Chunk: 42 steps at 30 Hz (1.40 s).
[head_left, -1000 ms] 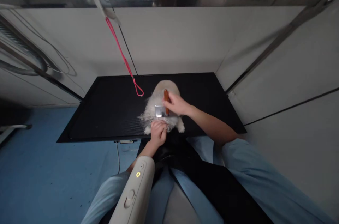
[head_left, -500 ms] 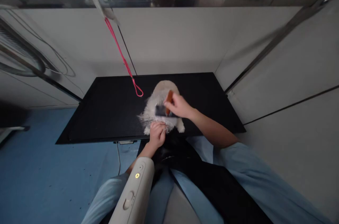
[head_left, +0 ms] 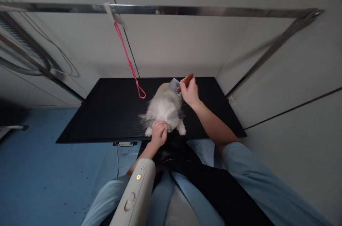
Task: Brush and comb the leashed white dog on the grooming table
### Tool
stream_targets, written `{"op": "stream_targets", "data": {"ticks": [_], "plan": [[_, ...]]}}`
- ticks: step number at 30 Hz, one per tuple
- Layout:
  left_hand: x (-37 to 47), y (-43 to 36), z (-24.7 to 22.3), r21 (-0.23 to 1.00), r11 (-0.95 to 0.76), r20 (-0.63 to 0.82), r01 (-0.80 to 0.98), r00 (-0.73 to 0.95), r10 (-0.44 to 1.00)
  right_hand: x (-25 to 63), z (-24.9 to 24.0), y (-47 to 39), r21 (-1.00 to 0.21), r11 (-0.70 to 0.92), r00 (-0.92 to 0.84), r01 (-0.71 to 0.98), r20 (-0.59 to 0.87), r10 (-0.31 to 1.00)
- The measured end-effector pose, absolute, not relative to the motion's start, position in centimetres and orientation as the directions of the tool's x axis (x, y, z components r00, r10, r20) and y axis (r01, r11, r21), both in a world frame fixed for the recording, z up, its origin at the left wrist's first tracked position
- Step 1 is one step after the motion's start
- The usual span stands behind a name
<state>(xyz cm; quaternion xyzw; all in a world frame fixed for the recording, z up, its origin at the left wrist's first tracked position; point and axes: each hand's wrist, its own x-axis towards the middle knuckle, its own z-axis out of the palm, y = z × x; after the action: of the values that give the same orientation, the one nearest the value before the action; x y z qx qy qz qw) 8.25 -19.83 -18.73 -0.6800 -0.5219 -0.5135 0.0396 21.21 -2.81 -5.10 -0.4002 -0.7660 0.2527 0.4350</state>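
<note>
A fluffy white dog (head_left: 164, 106) lies on a black ribbed grooming table (head_left: 112, 108), its head toward me and its front paws near the table's edge. My left hand (head_left: 159, 132) is closed at the front of the dog's head, on the fur by its muzzle; what lies inside the fingers is hidden. In my right hand (head_left: 190, 91) is a slicker brush (head_left: 174, 85) with a brown wooden handle and a flat metal head. The brush is raised above the right side of the dog's back.
A pink grooming loop (head_left: 125, 51) hangs from a metal bar (head_left: 187, 10) that spans the table. Left of it are a grey hose (head_left: 24, 41) and cables on the wall. A white device (head_left: 136, 194) with a lit button stands close to my chest.
My right hand has lifted the slicker brush off the head fur and moved it away from me, up and to the right. My left hand stays at the dog's muzzle.
</note>
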Motion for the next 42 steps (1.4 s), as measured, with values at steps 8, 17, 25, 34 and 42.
{"op": "stream_targets", "data": {"ticks": [8,17,25,34,42], "plan": [[8.1,-19.6,-18.4,0.484,-0.458,0.77,0.746,-0.114,0.628,20.4,-4.5,-3.8,-0.687,0.58,-0.399,0.438,0.43,0.81],[8.0,-18.9,-18.2,0.525,-0.445,0.754,0.726,-0.153,0.639,19.7,-4.1,-4.3,-0.646,0.619,-0.445,0.447,0.44,0.78],[8.2,-19.0,-18.2,0.512,-0.457,0.768,0.727,-0.148,0.623,19.5,-4.5,-3.5,-0.665,0.556,-0.396,0.499,0.396,0.828],[6.0,-21.0,-19.5,0.497,-0.497,0.69,0.711,0.023,0.723,20.5,-8.0,-0.8,-0.822,0.382,-0.22,0.421,0.316,0.923],[2.8,-15.8,-14.9,0.497,-0.202,0.707,0.844,-0.26,0.657,20.7,-11.6,1.6,-0.952,0.24,-0.052,0.191,0.235,0.971]]}}
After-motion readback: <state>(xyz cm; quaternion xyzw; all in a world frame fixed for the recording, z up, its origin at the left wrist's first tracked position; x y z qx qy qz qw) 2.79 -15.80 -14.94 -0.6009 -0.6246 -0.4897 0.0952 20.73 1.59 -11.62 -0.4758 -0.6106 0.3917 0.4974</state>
